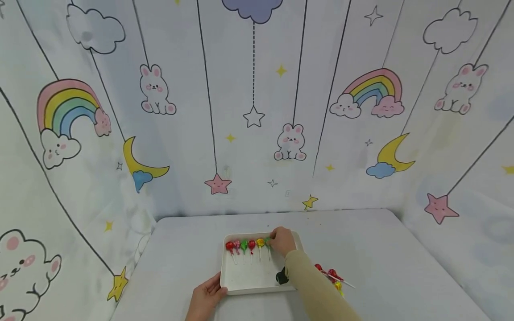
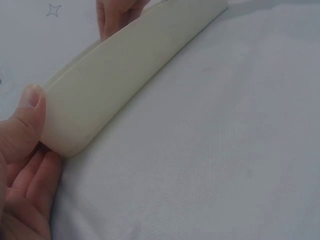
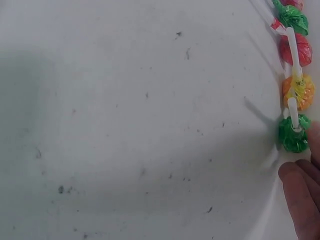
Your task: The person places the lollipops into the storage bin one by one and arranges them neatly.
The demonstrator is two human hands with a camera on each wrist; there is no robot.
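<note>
A white rectangular tray (image 1: 257,287) lies on the table with a row of wrapped lollipops along its far side. My left hand (image 1: 206,296) grips the tray's near left corner; in the left wrist view the thumb (image 2: 31,107) presses the side wall with the fingers below. At the row's right end, my right hand (image 1: 283,241) is at a green lollipop (image 3: 294,134). One fingertip touches its wrapper, while the other visible fingers are apart from it. Beside it lie a yellow lollipop (image 3: 298,92) and a red lollipop (image 3: 296,50), sticks toward the near side.
Right of the tray, several loose lollipops (image 1: 332,273), red and yellow, lie on the white table (image 1: 381,254), partly behind the right sleeve (image 1: 317,285). A black object (image 1: 282,277) sits by the right wrist. Behind the table stands a wall (image 1: 249,196) with drawn pictures.
</note>
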